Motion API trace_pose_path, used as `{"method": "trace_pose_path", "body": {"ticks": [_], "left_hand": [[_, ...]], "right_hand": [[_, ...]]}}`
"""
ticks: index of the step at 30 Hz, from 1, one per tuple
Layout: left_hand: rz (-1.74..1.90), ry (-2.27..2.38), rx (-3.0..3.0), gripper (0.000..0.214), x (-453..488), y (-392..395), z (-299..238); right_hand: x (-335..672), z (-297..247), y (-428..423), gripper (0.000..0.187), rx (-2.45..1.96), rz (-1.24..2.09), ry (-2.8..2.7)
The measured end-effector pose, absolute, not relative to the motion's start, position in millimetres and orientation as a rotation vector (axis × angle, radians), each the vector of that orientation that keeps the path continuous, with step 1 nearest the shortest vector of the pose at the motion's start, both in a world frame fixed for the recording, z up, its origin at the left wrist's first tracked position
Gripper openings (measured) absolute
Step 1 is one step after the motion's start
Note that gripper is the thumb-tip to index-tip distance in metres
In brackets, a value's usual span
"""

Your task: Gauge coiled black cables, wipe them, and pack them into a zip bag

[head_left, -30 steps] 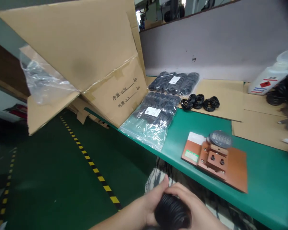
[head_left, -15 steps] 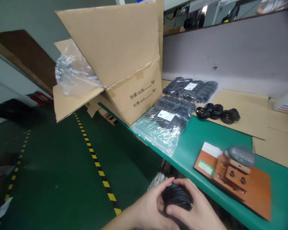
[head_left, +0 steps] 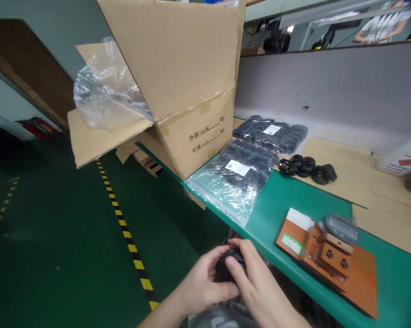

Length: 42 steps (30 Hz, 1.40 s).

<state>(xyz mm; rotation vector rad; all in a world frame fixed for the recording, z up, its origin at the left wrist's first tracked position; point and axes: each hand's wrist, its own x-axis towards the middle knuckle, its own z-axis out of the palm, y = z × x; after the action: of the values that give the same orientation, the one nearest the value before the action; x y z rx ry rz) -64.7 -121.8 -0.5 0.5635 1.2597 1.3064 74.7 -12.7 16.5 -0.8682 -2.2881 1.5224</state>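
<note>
Between my two hands is a bundle of black rubber rings (head_left: pixel 222 269), held just off the table's front edge. My left hand (head_left: pixel 202 278) wraps its left side, thumb across the front. From the right, my right hand (head_left: pixel 251 278) closes over it, thumb pressed on top. Much of the bundle is hidden by my fingers. Below my hands, a dark, shiny, blurred shape (head_left: pixel 222 317) shows at the bottom edge. On the table to the right lies an orange gauge fixture (head_left: pixel 359 273) with a round digital dial (head_left: pixel 340 228).
Clear bags of black rings (head_left: pixel 249 182) (head_left: pixel 287 136) lie beside a large open carton (head_left: pixel 198 132) on the green table (head_left: pixel 294 191). Loose ring bundles (head_left: pixel 306 166) rest near cardboard sheets (head_left: pixel 338 150). A white bottle (head_left: pixel 402 157) stands at right. Another person (head_left: pixel 383 27) is behind the partition.
Both hands have moved left and slightly up with the bundle, and the right thumb now lies over its top. The view has shifted a little. A dark shape now shows below my hands.
</note>
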Motion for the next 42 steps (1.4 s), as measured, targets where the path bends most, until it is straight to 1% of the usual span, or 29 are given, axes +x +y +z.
{"method": "trace_pose_path", "body": {"ticks": [3,5,7,9,11,13,15,17,21,26,31,35,38,42], "left_hand": [[1.341,1.224,0.551,0.060,-65.7,-118.1,-0.8],[1.382,1.192,0.481,0.055,-66.2,-117.8,-0.3],[1.449,1.174,0.347,0.056,-69.5,-118.8,0.4],[1.547,1.191,0.215,0.059,-77.6,-119.8,1.0],[1.652,1.273,0.150,0.056,-90.1,-119.9,1.2],[1.751,1.377,0.152,0.050,-104.7,-118.7,1.3],[1.814,1.456,0.186,0.049,-118.1,-116.6,2.3],[1.844,1.537,0.243,0.053,-128.3,-113.7,5.0],[1.819,1.754,0.451,0.064,-137.0,-103.3,15.8],[1.642,1.908,0.763,0.067,-137.8,-77.2,28.4],[1.505,2.107,0.923,0.065,-144.5,-54.1,28.6],[1.415,2.304,1.041,0.067,-146.9,-39.7,26.5],[1.336,2.321,1.185,0.061,-143.8,-21.2,22.4],[1.253,2.212,1.413,0.049,-136.2,10.3,5.8]], "right_hand": [[70.5,13.3,-11.2,0.047,-0.858,1.531,-2.274],[64.6,13.2,-9.1,0.047,-0.823,1.500,-2.291],[53.4,15.7,-3.1,0.045,-0.746,1.416,-2.283],[36.7,19.1,7.7,0.040,-0.680,1.212,-2.255],[17.1,20.8,21.9,0.030,-0.686,0.880,-2.297],[-0.6,19.8,35.9,0.024,-0.696,0.550,-2.442],[-12.9,16.8,46.7,0.015,-0.682,0.387,-2.537],[-18.9,13.8,53.8,0.007,-0.664,0.358,-2.558],[-20.9,13.1,60.0,0.022,-0.663,0.382,-2.507],[-21.8,23.2,63.0,0.024,-0.653,0.444,-2.391],[-21.0,30.5,66.3,0.024,-0.585,0.434,-2.291],[-24.7,23.8,65.7,0.025,-0.511,0.367,-2.237],[-30.3,17.4,64.4,0.028,-0.477,0.308,-2.214],[-32.9,16.1,65.7,0.028,-0.460,0.250,-2.201]]}}
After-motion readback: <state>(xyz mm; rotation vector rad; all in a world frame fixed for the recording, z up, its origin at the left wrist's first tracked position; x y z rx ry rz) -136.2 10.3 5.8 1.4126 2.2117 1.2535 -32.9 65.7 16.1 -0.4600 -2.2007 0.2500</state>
